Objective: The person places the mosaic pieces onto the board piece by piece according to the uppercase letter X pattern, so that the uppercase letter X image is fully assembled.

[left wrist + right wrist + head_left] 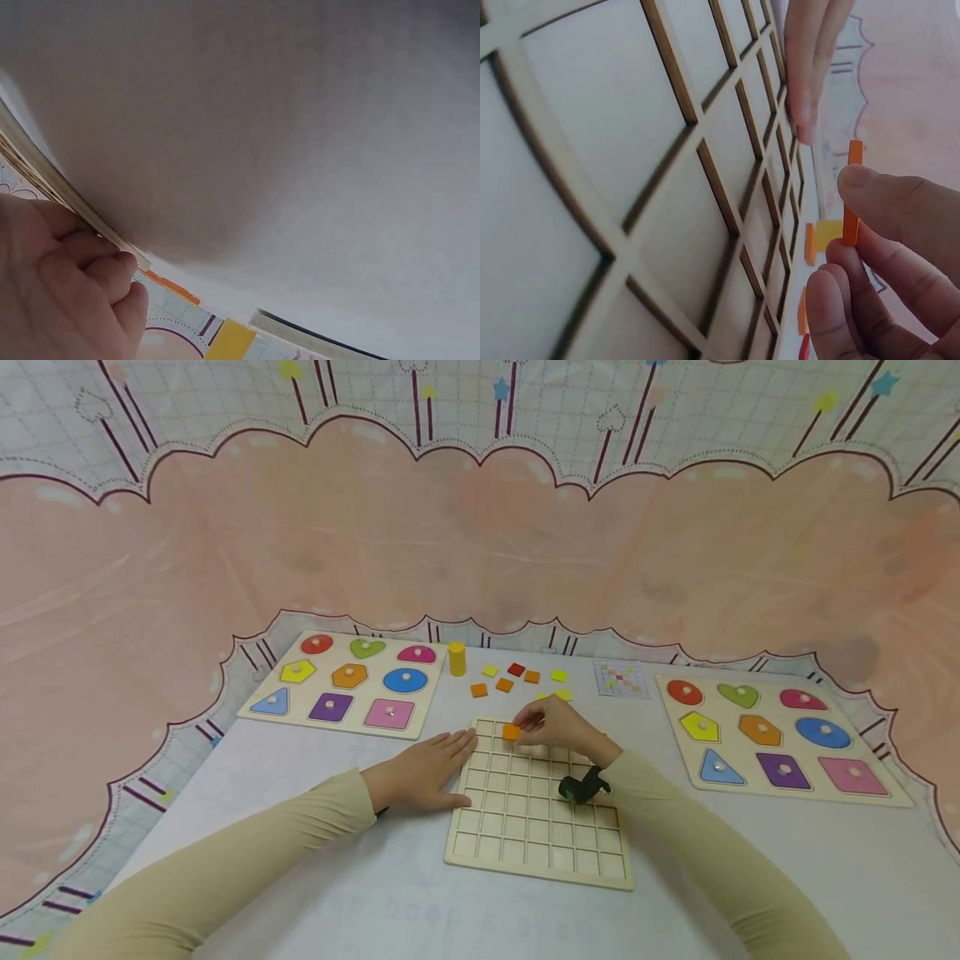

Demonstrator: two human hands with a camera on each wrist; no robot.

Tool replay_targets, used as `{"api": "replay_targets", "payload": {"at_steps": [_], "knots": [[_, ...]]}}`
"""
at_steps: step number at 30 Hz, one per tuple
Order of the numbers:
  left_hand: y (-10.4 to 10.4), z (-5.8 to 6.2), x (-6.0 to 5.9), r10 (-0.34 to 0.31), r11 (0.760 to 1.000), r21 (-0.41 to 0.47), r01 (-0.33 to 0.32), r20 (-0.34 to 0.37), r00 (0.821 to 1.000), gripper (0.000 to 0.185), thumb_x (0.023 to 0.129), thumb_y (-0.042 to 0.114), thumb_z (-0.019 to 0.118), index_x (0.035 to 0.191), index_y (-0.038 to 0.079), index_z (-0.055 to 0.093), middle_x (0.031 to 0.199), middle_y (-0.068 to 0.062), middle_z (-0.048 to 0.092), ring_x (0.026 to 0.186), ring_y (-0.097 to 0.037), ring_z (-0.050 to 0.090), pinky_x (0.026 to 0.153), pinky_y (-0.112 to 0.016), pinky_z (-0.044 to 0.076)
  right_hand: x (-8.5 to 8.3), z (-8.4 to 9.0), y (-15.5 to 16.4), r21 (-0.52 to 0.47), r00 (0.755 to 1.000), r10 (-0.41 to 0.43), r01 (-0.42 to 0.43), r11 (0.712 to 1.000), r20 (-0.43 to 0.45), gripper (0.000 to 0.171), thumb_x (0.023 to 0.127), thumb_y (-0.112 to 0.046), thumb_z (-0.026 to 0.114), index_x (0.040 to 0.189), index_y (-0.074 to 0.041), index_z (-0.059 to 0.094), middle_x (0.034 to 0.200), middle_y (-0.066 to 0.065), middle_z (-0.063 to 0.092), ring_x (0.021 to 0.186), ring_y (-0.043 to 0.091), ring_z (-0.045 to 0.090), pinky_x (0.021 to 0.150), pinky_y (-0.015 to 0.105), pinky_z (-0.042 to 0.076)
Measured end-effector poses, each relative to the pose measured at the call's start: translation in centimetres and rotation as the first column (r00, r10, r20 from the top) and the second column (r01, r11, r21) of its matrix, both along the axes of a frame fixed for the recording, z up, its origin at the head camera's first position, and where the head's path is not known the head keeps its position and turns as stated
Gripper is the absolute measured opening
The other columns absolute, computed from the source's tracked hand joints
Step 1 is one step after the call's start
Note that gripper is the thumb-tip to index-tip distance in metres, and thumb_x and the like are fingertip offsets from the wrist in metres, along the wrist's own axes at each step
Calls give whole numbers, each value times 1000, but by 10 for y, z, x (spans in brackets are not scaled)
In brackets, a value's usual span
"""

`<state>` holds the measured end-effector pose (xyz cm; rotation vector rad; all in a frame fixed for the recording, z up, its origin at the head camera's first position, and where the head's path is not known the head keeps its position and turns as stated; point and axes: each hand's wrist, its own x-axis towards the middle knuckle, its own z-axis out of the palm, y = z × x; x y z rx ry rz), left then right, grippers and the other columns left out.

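A wooden grid board [540, 827] with square cells lies on the table in front of me. My right hand [555, 722] pinches an orange square tile [512, 732] between thumb and fingers, just above the board's far row; the right wrist view shows that tile [852, 195] on edge over the grid [630, 187]. My left hand [423, 770] lies flat on the table with straight fingers touching the board's left edge. Its fingers [97, 270] show beside the board's edge in the left wrist view.
Loose orange, yellow and red tiles [517, 681] lie beyond the board, with a yellow cylinder [457, 658] and a pattern card [620, 678]. Two shape puzzle boards flank them, one at left [345, 685] and one at right [772, 735]. A pink cloth wall rises behind.
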<state>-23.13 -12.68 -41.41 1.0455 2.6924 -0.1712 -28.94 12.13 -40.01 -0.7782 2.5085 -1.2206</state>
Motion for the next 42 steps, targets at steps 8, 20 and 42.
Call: {"api": "replay_targets", "payload": {"at_steps": [8, 20, 42], "knots": [[1, 1, 0, -10, 1000, 15, 10, -3, 1000, 90, 89, 64, 43, 150, 4, 14, 159, -10, 13, 147, -23, 16, 120, -37, 17, -2, -6, -11, 75, 1000, -4, 3, 997, 11, 19, 74, -7, 78, 90, 0, 71, 81, 9, 69, 69, 7, 58, 66, 19, 51], [2, 2, 1, -7, 1000, 22, 7, 2, 1000, 90, 89, 63, 44, 150, 3, 14, 159, -10, 13, 147, -23, 15, 120, -37, 17, -5, -11, -18, 145, 999, -37, 31, 989, 37, 19, 73, -9, 79, 89, -5, 71, 80, 4, 66, 70, 8, 56, 66, 19, 50], [-1, 3, 4, -20, 999, 38, 19, 11, 1000, 89, 91, 62, 41, 150, 1, 15, 159, -13, 12, 147, -26, 15, 120, -40, 18, -7, -16, -18, 176, 998, -25, 16, 984, 50, 19, 75, -14, 79, 92, -9, 72, 83, 1, 66, 74, 9, 56, 68, 20, 49]]}}
